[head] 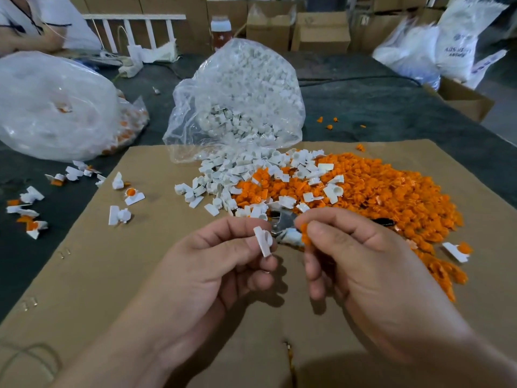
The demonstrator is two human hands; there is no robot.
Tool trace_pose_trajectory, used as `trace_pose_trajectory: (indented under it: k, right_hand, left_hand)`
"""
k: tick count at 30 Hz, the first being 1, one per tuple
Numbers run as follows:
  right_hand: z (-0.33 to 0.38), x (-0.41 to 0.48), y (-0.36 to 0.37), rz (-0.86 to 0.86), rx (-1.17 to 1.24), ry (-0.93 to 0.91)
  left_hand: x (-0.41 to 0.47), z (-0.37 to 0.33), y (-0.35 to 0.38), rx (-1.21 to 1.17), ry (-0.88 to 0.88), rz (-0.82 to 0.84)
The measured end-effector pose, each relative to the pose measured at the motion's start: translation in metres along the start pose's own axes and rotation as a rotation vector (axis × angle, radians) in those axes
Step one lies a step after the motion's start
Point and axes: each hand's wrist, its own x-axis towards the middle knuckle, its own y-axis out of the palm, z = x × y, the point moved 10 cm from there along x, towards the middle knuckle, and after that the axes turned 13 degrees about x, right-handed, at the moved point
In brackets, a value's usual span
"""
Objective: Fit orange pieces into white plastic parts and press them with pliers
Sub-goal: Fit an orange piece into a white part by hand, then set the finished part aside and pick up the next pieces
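My left hand [212, 264] pinches a white plastic part [263, 242] between thumb and fingers above the cardboard sheet [112, 275]. Close to its right, my right hand [361, 264] pinches a small orange piece [305, 233] at its fingertips. The two pieces are a short gap apart. Behind my fingers lie the pliers [281, 224], their metal jaws showing and the handles mostly hidden. A heap of orange pieces [391, 197] and loose white parts [237, 177] lies beyond.
A clear bag of white parts [240, 102] stands open at the back centre. Another plastic bag [53, 107] sits at the left. Assembled white-and-orange parts [33, 211] are scattered at the left. A person's arm [28, 37] shows at the far left. Boxes [321, 32] line the back.
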Motion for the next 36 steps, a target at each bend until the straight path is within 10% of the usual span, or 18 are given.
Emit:
trace_pose_trajectory:
  k: [8, 18, 28, 36]
  right_hand:
    - [-0.002, -0.004, 0.026, 0.151, 0.582, 0.209]
    - [-0.006, -0.010, 0.044, 0.298, 0.705, 0.328]
    - [-0.003, -0.005, 0.025, 0.178, 0.395, 0.123]
    - [0.032, -0.020, 0.019, 0.039, -0.530, -0.342]
  left_hand:
    - [0.000, 0.000, 0.009, -0.040, 0.025, 0.124]
    - [0.000, -0.002, 0.010, -0.026, 0.078, 0.156]
    - [-0.002, -0.003, 0.010, -0.011, 0.088, 0.145]
    - [-0.002, 0.001, 0.012, -0.009, 0.063, 0.112]
